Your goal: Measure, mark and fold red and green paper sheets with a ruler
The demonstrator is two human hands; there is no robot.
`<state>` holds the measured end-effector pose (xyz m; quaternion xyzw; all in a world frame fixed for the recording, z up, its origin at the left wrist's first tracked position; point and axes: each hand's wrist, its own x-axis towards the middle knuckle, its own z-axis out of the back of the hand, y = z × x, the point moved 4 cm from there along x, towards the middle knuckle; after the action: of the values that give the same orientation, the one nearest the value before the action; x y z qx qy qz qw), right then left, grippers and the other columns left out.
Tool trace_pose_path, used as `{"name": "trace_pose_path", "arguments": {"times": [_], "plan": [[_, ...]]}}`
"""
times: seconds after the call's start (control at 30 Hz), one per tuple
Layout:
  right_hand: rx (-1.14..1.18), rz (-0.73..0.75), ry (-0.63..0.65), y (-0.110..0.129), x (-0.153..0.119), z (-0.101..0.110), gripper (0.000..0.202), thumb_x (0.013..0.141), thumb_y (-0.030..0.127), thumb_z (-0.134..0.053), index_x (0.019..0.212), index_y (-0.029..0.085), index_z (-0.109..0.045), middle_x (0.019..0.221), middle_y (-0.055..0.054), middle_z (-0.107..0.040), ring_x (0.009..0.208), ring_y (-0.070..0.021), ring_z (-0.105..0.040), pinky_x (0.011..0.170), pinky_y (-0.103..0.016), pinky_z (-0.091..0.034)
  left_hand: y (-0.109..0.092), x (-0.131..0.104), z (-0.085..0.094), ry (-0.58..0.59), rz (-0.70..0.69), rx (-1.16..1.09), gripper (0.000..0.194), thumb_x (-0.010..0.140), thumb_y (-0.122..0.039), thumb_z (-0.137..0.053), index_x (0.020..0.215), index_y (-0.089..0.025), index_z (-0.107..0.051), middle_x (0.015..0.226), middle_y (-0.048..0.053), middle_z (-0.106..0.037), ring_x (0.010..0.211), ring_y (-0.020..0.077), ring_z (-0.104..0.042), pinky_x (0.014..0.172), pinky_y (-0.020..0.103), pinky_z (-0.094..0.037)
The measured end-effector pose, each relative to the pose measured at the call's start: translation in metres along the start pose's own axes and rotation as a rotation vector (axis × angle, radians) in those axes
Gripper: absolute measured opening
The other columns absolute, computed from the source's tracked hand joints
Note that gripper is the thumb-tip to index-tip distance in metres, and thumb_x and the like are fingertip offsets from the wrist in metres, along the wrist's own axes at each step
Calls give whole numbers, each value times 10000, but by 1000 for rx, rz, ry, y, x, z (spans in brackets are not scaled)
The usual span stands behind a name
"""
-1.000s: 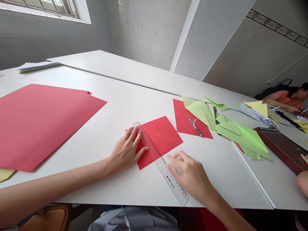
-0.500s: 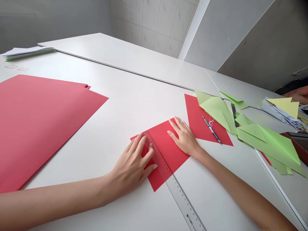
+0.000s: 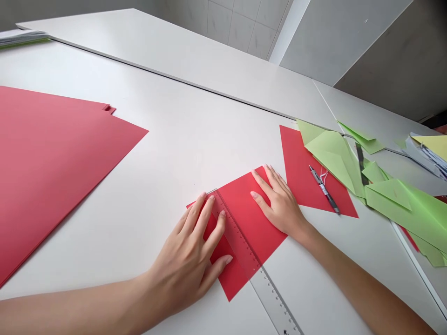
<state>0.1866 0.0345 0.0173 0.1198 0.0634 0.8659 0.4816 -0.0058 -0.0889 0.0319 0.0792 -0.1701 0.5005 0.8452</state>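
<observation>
A small red sheet [image 3: 240, 200] lies on the white table in the lower middle, with a clear ruler [image 3: 267, 291] slanting across it and past its lower edge. My left hand [image 3: 193, 253] rests with spread fingers on the ruler's left side and the sheet. On the sheet's right part my right hand [image 3: 279, 202] lies flat, fingers apart. Just right of that hand, a black and grey pen [image 3: 324, 190] lies on another red sheet [image 3: 296, 163].
Large red sheets [image 3: 59, 158] are stacked at the left. Folded green papers [image 3: 401, 200] spread over the right side. Papers with a yellow piece [image 3: 435, 144] lie at the far right, and more papers [image 3: 24, 38] at the far left. A dark seam crosses the table.
The camera view has shifted, so the table's far edge sits higher and the green papers farther right. Both hands stay on the red sheet, the left one beside the ruler.
</observation>
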Motion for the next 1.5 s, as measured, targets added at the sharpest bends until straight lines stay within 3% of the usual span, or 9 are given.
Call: {"name": "trace_pose_path", "arguments": {"times": [0.53,1.5], "plan": [[3,-2,-14,-1,-1,-1,557,1031,461,-342,1543,241,-362,1655,-76,-200,1528,-263,-169,1222,-505,-258,-2,3,-1,18,-36,22,557,931,-452,-484,1314,-49,-531,1439,317,-424,1350,493,-418,966,592,-517],[5,-13,1,1,1,0,564,1036,466,-329,1530,200,-392,1644,-122,-222,1528,-253,-168,1224,-490,-249,-1,0,-5,24,-41,28,602,928,-456,-494,1370,-47,-482,1464,327,-388,1364,494,-399,976,604,-516]]}}
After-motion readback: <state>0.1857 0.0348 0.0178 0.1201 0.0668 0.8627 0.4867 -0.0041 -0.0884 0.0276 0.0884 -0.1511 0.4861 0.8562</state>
